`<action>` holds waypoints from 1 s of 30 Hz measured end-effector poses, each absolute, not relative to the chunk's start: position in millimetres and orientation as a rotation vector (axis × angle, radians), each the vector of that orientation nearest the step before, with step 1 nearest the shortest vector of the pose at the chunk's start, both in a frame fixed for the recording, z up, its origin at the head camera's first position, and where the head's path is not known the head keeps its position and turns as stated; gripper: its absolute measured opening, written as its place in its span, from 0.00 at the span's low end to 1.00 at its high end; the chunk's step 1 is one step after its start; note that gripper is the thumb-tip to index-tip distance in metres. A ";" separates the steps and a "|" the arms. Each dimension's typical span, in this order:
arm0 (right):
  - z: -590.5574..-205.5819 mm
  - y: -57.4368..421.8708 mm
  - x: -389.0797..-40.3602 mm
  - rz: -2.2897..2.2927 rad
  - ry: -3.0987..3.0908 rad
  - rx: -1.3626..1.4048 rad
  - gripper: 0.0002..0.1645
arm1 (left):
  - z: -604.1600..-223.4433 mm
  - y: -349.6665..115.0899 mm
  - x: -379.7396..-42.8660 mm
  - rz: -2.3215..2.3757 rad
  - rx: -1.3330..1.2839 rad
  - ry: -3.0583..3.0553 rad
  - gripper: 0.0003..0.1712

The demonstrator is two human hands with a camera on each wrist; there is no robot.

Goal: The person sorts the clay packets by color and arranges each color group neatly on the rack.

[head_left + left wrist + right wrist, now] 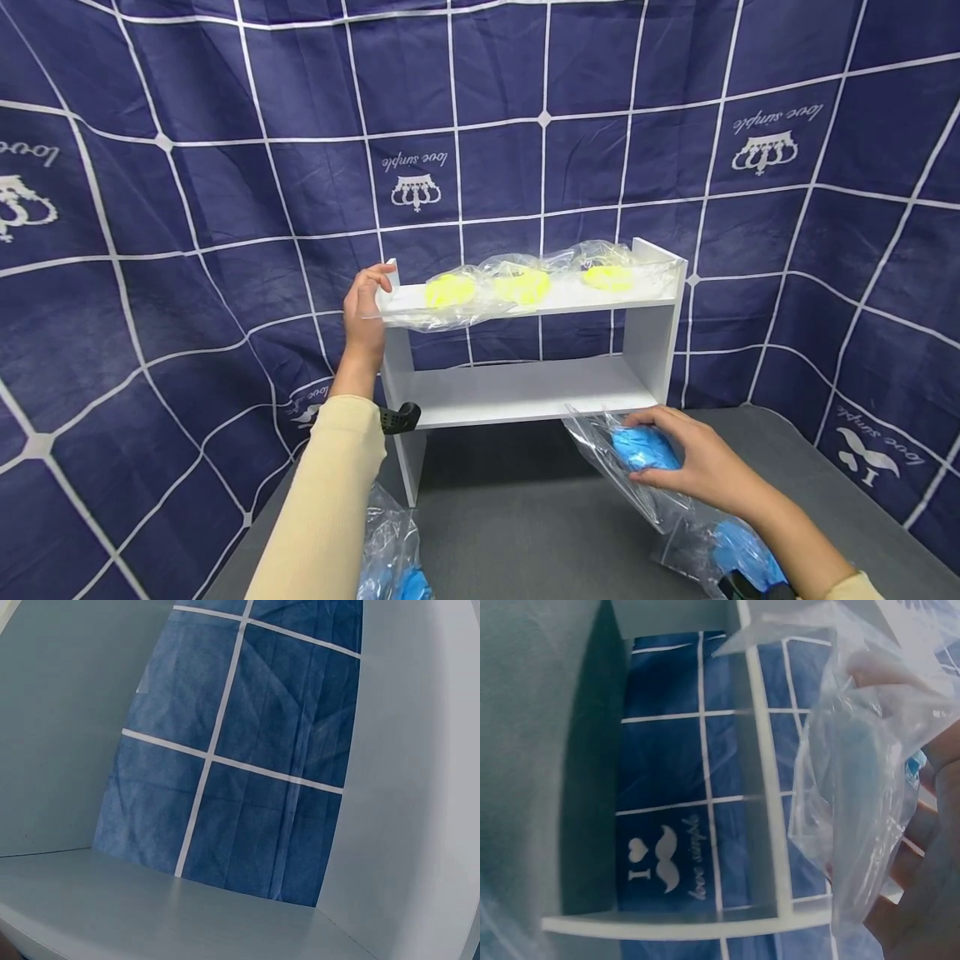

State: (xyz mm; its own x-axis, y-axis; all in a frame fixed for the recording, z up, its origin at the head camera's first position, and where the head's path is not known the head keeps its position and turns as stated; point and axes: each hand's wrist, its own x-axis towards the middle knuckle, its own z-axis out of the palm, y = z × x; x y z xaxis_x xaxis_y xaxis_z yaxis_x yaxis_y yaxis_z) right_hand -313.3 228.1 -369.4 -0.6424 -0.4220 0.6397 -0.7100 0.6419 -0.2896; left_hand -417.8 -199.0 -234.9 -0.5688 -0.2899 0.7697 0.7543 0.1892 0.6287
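Note:
A white two-tier shelf (525, 396) stands on the dark grey surface. At its upper left corner my left hand (364, 312) holds the side panel, fingers bent over the top edge; the thumb is hard to make out. Low at the shelf's right front, my right hand (697, 458) grips a clear plastic bag with a blue item (643, 448) inside. The right wrist view shows the crumpled clear bag (855, 772) between thumb and fingers, beside the shelf's boards (765, 750). What the blue item is cannot be told. The left wrist view shows only shelf panels (412, 772) and cloth.
Along the top tier lie clear bags with yellow items (522, 286), one overhanging the front edge. More bagged blue items lie at the front left (390, 558) and under my right forearm (738, 550). Navy checked cloth (495, 175) hangs behind and at both sides.

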 end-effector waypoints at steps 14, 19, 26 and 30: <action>-338.5 207.3 -346.9 0.843 -2.276 0.694 0.35 | -235.4 -198.0 -418.7 -1.516 -0.467 -1.598 0.19; -334.2 197.3 -362.7 0.864 -2.269 0.652 0.35 | -235.5 -198.4 -417.8 -1.509 -0.456 -1.602 0.18; -343.2 189.0 -384.8 0.884 -2.278 0.584 0.35 | -237.1 -200.2 -417.5 -1.500 -0.455 -1.606 0.15; -350.6 188.0 -392.6 0.895 -2.287 0.535 0.34 | -237.1 -200.3 -418.0 -1.491 -0.465 -1.607 0.18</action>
State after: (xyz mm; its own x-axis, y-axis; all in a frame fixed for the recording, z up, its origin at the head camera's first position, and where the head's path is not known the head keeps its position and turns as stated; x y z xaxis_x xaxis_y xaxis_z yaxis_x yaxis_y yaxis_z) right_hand -392.6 188.0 -350.6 -0.7272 -0.1414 0.6717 -0.5597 0.6887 -0.4609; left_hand -418.0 -200.3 -237.1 -0.5512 -0.2805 0.7858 0.7628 0.2122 0.6108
